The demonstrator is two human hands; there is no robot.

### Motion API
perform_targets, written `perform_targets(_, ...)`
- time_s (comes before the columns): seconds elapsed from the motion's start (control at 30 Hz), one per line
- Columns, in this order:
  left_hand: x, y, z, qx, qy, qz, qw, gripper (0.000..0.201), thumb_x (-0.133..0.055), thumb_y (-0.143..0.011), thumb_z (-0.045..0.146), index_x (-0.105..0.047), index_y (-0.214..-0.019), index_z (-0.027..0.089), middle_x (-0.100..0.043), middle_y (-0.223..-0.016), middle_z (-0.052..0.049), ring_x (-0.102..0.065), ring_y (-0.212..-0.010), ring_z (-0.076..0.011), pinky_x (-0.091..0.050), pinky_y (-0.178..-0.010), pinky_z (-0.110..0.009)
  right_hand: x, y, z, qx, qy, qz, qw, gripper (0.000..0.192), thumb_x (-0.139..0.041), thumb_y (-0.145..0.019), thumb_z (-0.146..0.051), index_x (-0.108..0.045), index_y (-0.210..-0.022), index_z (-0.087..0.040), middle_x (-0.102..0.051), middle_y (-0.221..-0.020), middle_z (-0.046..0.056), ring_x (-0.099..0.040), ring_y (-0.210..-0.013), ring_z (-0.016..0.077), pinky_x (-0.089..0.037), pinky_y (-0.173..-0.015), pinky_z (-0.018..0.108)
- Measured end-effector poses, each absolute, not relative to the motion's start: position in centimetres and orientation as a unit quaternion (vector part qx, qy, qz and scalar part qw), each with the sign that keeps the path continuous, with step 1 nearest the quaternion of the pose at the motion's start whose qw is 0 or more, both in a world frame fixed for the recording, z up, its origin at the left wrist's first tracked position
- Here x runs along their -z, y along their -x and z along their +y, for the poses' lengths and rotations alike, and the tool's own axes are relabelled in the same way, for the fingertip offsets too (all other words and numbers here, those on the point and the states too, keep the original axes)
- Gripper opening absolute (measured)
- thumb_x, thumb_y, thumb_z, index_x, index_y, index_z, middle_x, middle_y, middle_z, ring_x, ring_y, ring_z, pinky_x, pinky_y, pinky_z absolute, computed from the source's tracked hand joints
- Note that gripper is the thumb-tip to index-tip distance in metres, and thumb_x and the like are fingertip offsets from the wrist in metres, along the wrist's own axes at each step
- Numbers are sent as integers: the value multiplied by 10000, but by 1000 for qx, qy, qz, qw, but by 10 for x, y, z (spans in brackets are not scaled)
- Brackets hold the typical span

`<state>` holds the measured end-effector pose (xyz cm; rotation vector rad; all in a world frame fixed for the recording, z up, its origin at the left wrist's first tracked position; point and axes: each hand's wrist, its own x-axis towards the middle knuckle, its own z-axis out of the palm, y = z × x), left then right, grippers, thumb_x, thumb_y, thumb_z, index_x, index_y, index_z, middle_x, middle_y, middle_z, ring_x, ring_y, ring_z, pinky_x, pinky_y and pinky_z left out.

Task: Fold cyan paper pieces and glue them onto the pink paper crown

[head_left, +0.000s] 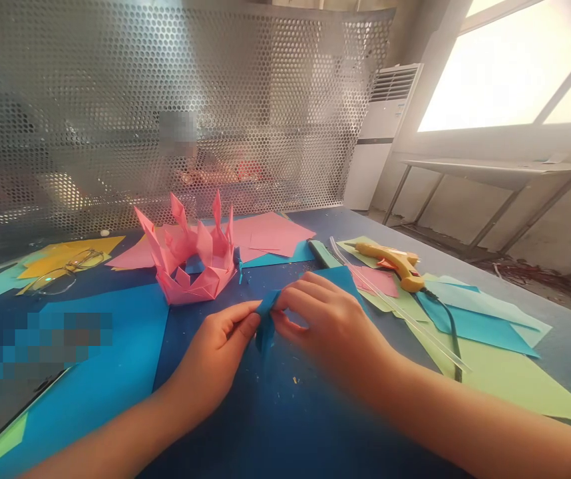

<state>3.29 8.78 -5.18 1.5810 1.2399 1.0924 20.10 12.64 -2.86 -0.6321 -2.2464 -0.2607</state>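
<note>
Between my two hands, above the dark blue tabletop (245, 426), is a small folded piece of blue paper (266, 318). My left hand (225, 342) pinches its left side between thumb and fingers. With thumb and fingertips closed, my right hand (323, 313) grips the upper right side of the same piece; part of it is hidden by the fingers. Just beyond my left hand stands a pink folded-paper crown (198, 276) with tall points. A blue sheet (340, 278) lies partly behind my right hand.
On the right lie a yellow glue gun (390, 261) with a black cord, clear glue sticks (405, 309), a utility knife (321, 254) and green sheets (505, 372). Glasses (66, 273) rest on yellow paper at left. A large blue sheet (130, 346) and a perforated metal screen (245, 86) flank the crown.
</note>
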Motion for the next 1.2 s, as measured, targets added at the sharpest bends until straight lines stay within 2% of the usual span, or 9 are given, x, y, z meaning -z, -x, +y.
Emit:
perform_targets(0.13,52,-33,89,-453,-606,481,443,335,-541,-874,404,-664,-1147,253,-720,-1027,25,-615,-948,-178,-459,-894,-275,26,-202,125,111,214,-886,395,234,-470,-895,-79,-594,-710,-153,-596,-646,48,-494,-626,162,-443,-579,273)
perform_targets(0.27,53,-32,89,-475,-582,460,472,319,-557,-867,422,-672,-1132,287,-723,-1034,35,-611,-1007,-176,-455,-900,-259,24,-202,123,141,215,-879,402,235,-468,-900,-86,-623,-735,-151,-633,-721,70,-517,-695,175,-473,-631,294)
perform_targets(0.4,55,-31,89,-483,-576,436,495,286,-573,-865,408,-673,-1119,325,-723,-1036,54,-609,-1008,-146,-441,-909,-231,26,-200,121,166,223,-865,417,188,-539,-869,-108,-642,-719,-153,-636,-745,62,-507,-686,164,-465,-615,280)
perform_targets(0.57,56,-31,92,-512,-538,418,523,271,-593,-852,414,-674,-1103,353,-717,-1052,65,-600,-1005,-128,-408,-957,-236,29,-196,118,182,243,-852,427,229,-518,-880,-106,-665,-712,-157,-597,-725,55,-466,-655,157,-424,-577,275)
perform_targets(0.7,58,-31,92,-527,-526,418,520,272,-602,-844,425,-674,-1099,364,-721,-1017,75,-598,-969,-109,-409,-919,-196,28,-194,118,185,247,-849,430,210,-531,-869,-99,-686,-735,-145,-569,-715,59,-457,-675,174,-410,-583,294)
perform_targets(0.87,60,-29,92,-520,-538,460,479,318,-595,-834,461,-672,-1117,338,-731,-926,70,-600,-888,-112,-447,-806,-178,24,-198,122,145,255,-850,438,127,-588,-848,-145,-705,-807,-123,-572,-809,90,-493,-758,188,-458,-671,309)
perform_targets(0.93,61,-30,93,-523,-537,477,458,327,-592,-834,466,-670,-1122,333,-734,-935,68,-607,-906,-120,-451,-811,-185,23,-200,124,143,259,-853,430,99,-610,-830,-143,-707,-844,-124,-581,-829,89,-502,-769,190,-463,-677,311)
perform_targets(1.2,57,-32,91,-515,-545,472,463,327,-604,-832,448,-671,-1123,314,-731,-1037,51,-621,-1026,-162,-451,-890,-230,20,-203,127,227,246,-845,417,203,-584,-833,-101,-674,-671,-184,-630,-746,42,-485,-687,169,-405,-613,300)
